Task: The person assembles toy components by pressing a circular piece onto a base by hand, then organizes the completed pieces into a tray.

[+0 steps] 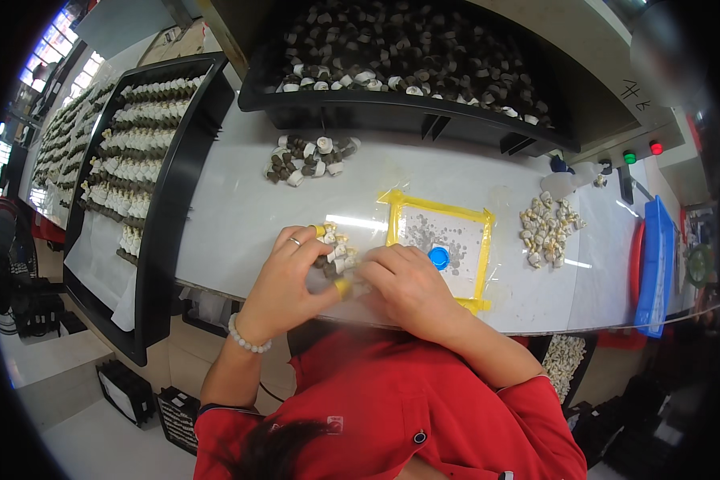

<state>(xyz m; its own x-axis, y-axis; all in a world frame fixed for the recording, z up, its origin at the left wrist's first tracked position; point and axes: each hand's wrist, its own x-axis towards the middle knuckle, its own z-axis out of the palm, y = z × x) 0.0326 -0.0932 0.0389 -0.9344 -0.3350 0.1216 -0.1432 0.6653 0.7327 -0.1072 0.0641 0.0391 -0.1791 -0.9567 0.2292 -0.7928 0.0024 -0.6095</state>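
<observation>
My left hand (290, 276), with yellow covers on its thumb and forefinger, is closed around a short row of small parts (340, 258) with white tops and dark lower ends. It holds them just above the white tabletop. Against the right end of that row is my right hand (408, 284), its fingers curled together. Whatever its fingertips grip is blurred and partly hidden. To the right of the row lies a white square sheet (464, 276) edged with yellow tape and marked with grey smudges. A small round blue dish (438, 258) rests on it.
Loose dark-and-white parts (304, 164) lie behind my hands, and a pile of whitish pieces (546, 228) to the right. A black bin (336, 102) of parts stands at the back. At left is a black tray (168, 200) with rows of parts; at right, a blue tray (654, 264).
</observation>
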